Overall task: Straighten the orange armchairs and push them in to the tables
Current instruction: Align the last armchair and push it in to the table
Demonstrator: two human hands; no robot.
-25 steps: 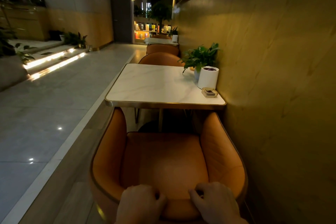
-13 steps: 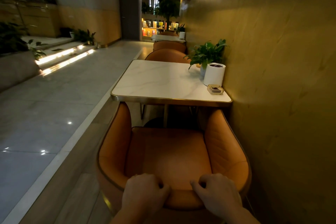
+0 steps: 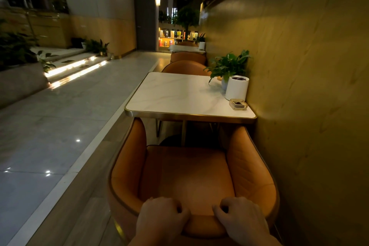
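Observation:
An orange armchair (image 3: 187, 175) faces a white marble table (image 3: 179, 94) with a gold edge. Its two arms reach up to the table's near edge, and the left arm tip touches it. My left hand (image 3: 162, 217) and my right hand (image 3: 241, 219) both grip the top of the chair's backrest, fingers curled over it. Across the table a second orange armchair (image 3: 184, 67) shows its back, and a third orange armchair (image 3: 187, 57) stands behind it at another table (image 3: 185, 48).
A wall (image 3: 299, 86) runs close along the right of chair and table. On the table near the wall stand a potted plant (image 3: 229, 66), a white cylinder (image 3: 236, 88) and a small ashtray (image 3: 238, 104). A tiled aisle (image 3: 60, 126) lies to the left, with lit steps (image 3: 75, 70).
The armchair has slid forward toward the table with both hands on its backrest. The view has risen and moved a little forward.

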